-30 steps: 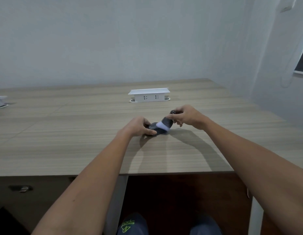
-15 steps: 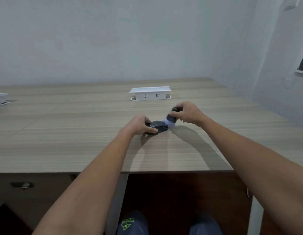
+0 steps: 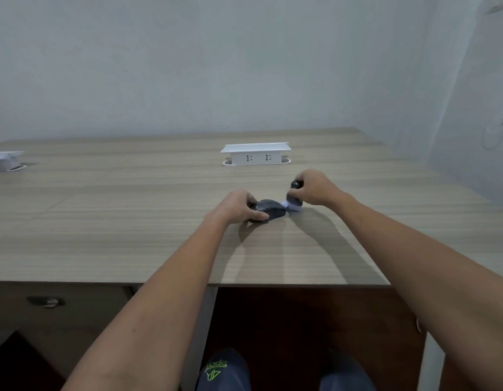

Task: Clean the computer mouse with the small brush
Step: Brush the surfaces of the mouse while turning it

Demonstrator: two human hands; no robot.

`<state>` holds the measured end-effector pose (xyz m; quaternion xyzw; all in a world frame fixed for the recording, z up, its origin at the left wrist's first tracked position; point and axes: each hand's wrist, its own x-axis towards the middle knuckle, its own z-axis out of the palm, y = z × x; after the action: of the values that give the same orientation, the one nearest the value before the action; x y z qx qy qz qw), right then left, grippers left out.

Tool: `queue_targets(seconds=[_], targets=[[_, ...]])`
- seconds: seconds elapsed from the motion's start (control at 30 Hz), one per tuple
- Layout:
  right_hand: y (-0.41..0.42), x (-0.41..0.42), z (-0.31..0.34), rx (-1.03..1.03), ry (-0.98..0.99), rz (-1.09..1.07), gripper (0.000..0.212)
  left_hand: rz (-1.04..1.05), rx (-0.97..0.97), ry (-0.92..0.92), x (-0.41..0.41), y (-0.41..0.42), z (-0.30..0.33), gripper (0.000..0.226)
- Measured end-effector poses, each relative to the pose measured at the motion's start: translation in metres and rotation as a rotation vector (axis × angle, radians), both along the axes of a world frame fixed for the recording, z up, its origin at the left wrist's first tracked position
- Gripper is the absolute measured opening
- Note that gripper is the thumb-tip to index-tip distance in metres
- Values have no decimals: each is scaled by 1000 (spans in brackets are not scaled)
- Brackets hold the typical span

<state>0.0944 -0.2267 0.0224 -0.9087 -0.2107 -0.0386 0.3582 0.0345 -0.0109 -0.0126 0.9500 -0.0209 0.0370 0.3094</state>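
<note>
Bench: I see pale wood grain, streaked lengthwise in tan and grey.
Computer mouse: I read it as black, dull sheen.
Small brush: black handle, whitish bristles with a bluish tint.
Socket box: white.
Wall: plain pale grey-blue.
Trousers: dark blue, neon-green lettering.

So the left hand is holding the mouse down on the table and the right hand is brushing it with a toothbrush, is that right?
Not quite. The right hand holds a small brush with a stubby dark handle and pale bristles, not a toothbrush. The rest stands: the left hand holds the mouse on the table, as the head view shows.
</note>
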Motion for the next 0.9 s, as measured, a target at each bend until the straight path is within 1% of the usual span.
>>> queue_targets(seconds=[0.03, 0.1, 0.13, 0.2, 0.3, 0.33, 0.37, 0.43, 0.47, 0.53, 0.6, 0.63, 0.67, 0.77, 0.83, 0.9], targets=[[0, 1, 1, 53, 17, -8, 23, 1, -5, 0, 0, 0, 0, 31], [-2, -1, 4, 246, 86, 42, 21, 4, -14, -1, 0, 1, -1, 31], [-2, -4, 6, 302, 127, 75, 20, 4, -14, 1, 0, 1, -1, 32], [-1, -3, 3, 248, 162, 93, 15, 6, -7, 7, 1, 1, -1, 33], [0, 1, 1, 40, 45, -31, 10, 1, -17, 9, 1, 1, -1, 32], [2, 4, 2, 46, 15, -49, 10, 3, -23, 9, 1, 1, -1, 32], [3, 3, 3, 102, 23, -38, 9, 3, -26, 9, 1, 1, -2, 32], [7, -2, 7, 260, 82, 34, 12, 4, -20, 8, 2, 2, -3, 33], [10, -3, 7, 288, 120, 68, 13, 7, -18, 10, 2, 2, -3, 35], [15, -3, 8, 193, 137, 57, 14, 8, -25, 13, 1, 2, -3, 35], [18, 1, 9, 33, 62, -7, 15, 3, -40, 16, 1, 2, -2, 32], [19, 3, 10, -11, 22, -33, 14, 0, -43, 14, 1, 1, -2, 31], [19, 4, 11, -1, 1, -31, 13, 2, -48, 15, 0, 1, -2, 30], [21, 0, 10, 138, 66, 66, 12, 8, -55, 6, 0, 2, -4, 34], [21, 1, 8, 98, 82, 36, 12, 6, -52, 7, 0, 3, -4, 34], [21, 6, 9, -18, 51, -15, 14, 1, -44, 7, -1, 3, -3, 31]])
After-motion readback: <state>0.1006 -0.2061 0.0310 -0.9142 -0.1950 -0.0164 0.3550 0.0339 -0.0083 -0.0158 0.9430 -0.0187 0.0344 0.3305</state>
